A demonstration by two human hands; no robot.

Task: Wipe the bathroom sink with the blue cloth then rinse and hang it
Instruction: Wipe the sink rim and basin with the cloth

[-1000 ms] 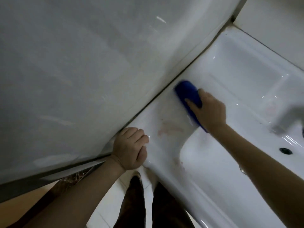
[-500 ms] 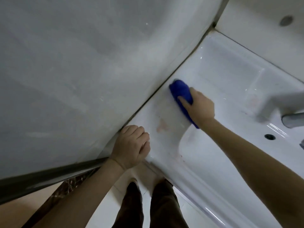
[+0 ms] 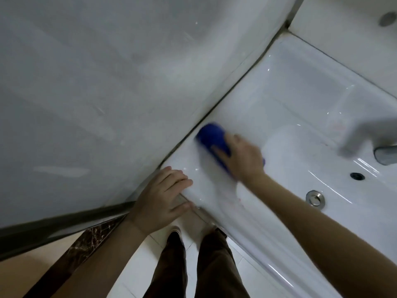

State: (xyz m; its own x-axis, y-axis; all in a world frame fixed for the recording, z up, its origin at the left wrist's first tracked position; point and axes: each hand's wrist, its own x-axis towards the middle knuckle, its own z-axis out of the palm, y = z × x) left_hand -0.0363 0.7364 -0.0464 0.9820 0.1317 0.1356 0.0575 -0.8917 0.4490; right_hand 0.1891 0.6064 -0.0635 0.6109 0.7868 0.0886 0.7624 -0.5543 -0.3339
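The white bathroom sink point(image 3: 290, 100) runs diagonally across the right of the view. My right hand point(image 3: 242, 158) presses the folded blue cloth point(image 3: 211, 136) flat on the sink's left ledge, close to the wall joint; both are blurred by motion. My left hand point(image 3: 161, 201) rests on the sink's front left corner, fingers spread over the edge, holding nothing. The reddish stain seen earlier on the ledge no longer shows; the spot lies under the cloth and hand.
A grey shower screen point(image 3: 107, 93) fills the left, with its dark frame point(image 3: 64, 224) below. The drain plug point(image 3: 315, 197), overflow hole point(image 3: 357, 175) and tap spout point(image 3: 384, 154) lie at the right. My trouser legs point(image 3: 193, 265) stand on white floor tiles.
My right hand has slid the blue cloth along the ledge toward the front, over the reddish stain. My left hand has opened from a loose fist to spread fingers on the sink corner.
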